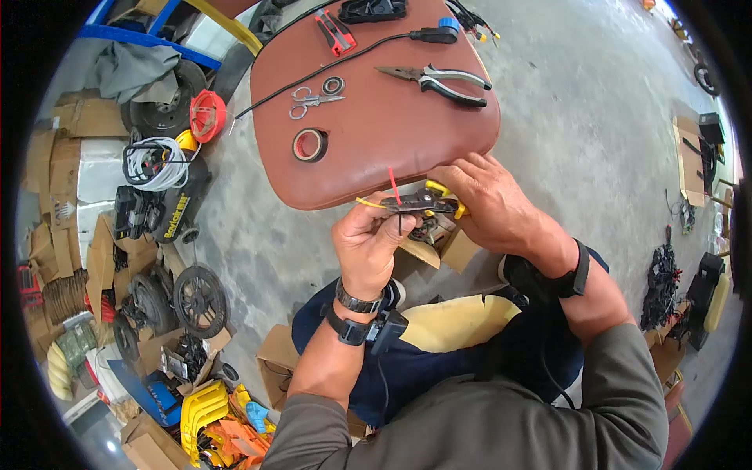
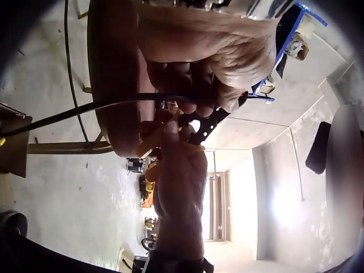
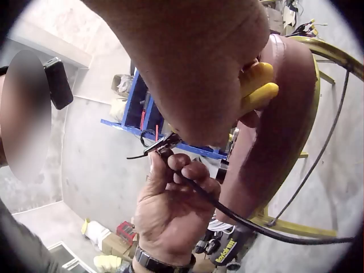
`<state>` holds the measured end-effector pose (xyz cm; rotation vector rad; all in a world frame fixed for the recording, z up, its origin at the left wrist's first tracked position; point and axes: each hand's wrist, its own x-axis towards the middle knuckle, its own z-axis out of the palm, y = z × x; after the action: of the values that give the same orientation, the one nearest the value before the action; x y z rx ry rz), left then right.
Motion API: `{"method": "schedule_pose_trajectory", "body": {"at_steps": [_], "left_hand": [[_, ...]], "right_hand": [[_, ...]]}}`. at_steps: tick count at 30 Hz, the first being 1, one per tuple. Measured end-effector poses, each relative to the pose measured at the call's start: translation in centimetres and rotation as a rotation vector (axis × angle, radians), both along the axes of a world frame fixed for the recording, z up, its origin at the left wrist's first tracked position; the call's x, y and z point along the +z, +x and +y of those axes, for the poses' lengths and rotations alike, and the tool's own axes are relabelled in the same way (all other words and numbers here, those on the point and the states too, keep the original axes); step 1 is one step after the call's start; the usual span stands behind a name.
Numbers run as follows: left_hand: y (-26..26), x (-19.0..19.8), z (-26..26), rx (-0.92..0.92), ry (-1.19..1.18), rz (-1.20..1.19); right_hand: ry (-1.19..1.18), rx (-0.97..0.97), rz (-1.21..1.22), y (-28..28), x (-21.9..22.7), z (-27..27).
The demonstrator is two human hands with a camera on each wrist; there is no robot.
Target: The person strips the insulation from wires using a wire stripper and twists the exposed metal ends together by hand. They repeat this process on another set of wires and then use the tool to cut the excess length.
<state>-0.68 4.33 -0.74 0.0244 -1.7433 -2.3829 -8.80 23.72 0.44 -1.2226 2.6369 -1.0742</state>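
Observation:
My left hand (image 1: 366, 243) pinches the end of a black cable (image 3: 227, 211) between thumb and fingers. Out of that end fan a red wire (image 1: 394, 186), a yellow wire (image 1: 370, 204) and a black wire (image 3: 136, 157). In my right hand (image 1: 501, 205) are wire strippers with yellow handles (image 3: 260, 94). Their dark metal head (image 1: 411, 202) lies across the wires, right at my left fingertips. Both hands meet just off the near edge of a padded brown stool (image 1: 376, 157). Fingers partly hide where the tool meets the wires.
On the stool lie pliers (image 1: 439, 82), scissors (image 1: 313, 100), a tape roll (image 1: 309, 145), a small ring (image 1: 333, 84), a red utility knife (image 1: 335, 33) and a plugged cord (image 1: 435, 33). An open carton (image 1: 458, 251) stands below the hands. Boxes and wheels (image 1: 200, 300) crowd the left floor.

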Motion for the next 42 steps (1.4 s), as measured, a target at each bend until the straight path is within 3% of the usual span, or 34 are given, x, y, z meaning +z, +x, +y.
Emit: {"method": "schedule_pose_trajectory", "body": {"at_steps": [5,12,17,26,42], "left_hand": [[0.5,-0.5,-0.7,-0.009,0.042,-0.071],[0.3,-0.1,-1.4,0.039,-0.248,0.047],[0.2,-0.3,-1.4,0.055,-0.256,0.078],[0.5,0.2,-1.1,0.049,-0.265,0.015],[0.2,0.5,-1.2,0.036,-0.282,0.081]], "right_hand": [[-0.043,0.046,-0.422,0.4,0.5,0.4],[0.010,0.046,-0.324,0.4,1.2,1.0],[0.075,0.049,-0.289,0.9,1.2,1.0],[0.181,-0.043,-0.006,1.6,1.8,1.3],[0.203,-0.056,0.126,1.7,1.8,1.3]]}}
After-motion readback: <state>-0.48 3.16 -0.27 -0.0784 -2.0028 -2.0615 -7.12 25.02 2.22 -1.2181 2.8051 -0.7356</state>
